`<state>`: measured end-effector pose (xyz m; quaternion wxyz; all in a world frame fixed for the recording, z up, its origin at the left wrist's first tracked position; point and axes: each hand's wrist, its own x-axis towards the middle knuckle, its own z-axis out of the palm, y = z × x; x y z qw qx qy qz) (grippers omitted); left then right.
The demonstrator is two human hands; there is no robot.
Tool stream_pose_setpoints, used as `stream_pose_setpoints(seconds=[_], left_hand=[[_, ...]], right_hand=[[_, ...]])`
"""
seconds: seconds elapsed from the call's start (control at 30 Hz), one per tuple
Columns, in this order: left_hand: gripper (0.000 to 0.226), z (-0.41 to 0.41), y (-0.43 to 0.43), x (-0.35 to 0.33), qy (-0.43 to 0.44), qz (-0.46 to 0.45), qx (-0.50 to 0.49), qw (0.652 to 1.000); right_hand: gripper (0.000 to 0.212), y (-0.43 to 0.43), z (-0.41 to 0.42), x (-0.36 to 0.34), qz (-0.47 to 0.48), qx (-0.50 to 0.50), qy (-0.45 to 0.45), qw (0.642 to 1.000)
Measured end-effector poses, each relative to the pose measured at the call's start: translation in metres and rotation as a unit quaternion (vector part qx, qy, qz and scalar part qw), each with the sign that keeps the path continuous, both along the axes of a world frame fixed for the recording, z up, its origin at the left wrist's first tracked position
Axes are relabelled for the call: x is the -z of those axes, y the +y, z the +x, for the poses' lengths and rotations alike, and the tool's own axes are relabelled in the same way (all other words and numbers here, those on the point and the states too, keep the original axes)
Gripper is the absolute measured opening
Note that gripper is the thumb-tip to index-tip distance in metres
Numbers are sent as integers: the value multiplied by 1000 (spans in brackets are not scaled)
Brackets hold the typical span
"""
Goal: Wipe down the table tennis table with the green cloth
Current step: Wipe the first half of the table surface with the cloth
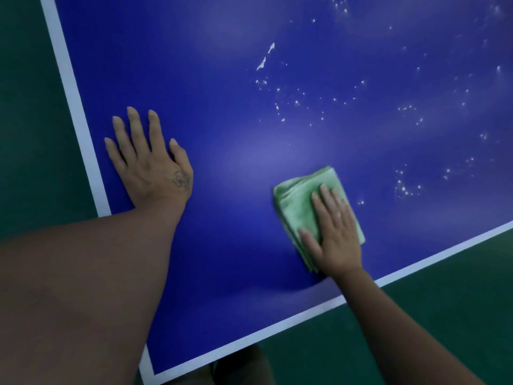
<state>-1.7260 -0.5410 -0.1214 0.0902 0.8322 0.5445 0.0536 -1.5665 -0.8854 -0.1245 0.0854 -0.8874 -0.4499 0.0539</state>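
My left hand (150,162) splayed flat on the blue table tennis table (222,79), my flat right hand (336,232) merely presses the folded green cloth (297,207), which may slip short of the one-o'clock white specks (261,63).

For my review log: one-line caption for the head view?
Wiping: right hand presses folded green cloth on the blue table; left hand rests flat nearby.

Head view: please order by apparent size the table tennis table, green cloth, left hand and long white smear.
1. table tennis table
2. green cloth and left hand: alike; the right hand covers part of the cloth, so unranked
3. long white smear
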Motion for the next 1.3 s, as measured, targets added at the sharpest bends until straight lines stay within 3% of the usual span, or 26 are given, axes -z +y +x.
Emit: stream_pose_setpoints(seconds=[0.13, 0.43, 0.57, 0.87, 1.1, 1.3], left_hand=[[66, 2, -1, -1, 1, -3, 5, 1000], [65, 1, 2, -1, 2, -13, 1, 1000], [65, 3, 2, -1, 6, -18, -1, 1000], [66, 5, 3, 3, 13, -8, -8, 1000], [63, 5, 3, 4, -15, 7, -7, 1000], [64, 7, 2, 6, -6, 6, -9, 1000]], right_hand=[[78, 37, 3, 3, -30, 86, -30, 995], [77, 23, -113, 1, -51, 43, 12, 998], [75, 43, -74, -1, -45, -30, 0, 999], [75, 181, 5, 6, 14, -137, -16, 990], [78, 282, 15, 2, 34, -63, -13, 997], [82, 327, 31, 1, 37, -90, 3, 995]])
